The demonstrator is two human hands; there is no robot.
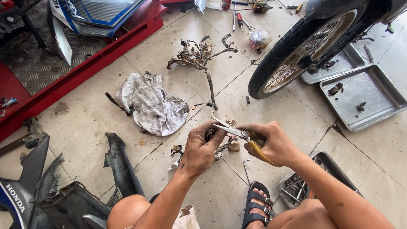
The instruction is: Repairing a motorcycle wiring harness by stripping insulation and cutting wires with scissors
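Centre of the frame: the right hand grips yellow-handled steel scissors, blades parted toward a bundle of thin coloured wires. The left hand is closed around that dark wiring bundle. Above left lies a dirty white rag; upper right, a spoked motorcycle wheel beside 2 metal trays.

Beige tiled floor – daylit, stained – beside a red ramp.

Dull steel trays, a grimy crumpled cloth rag, matt floor tiles — and scissors of shiny metal, yellow plastic handles.
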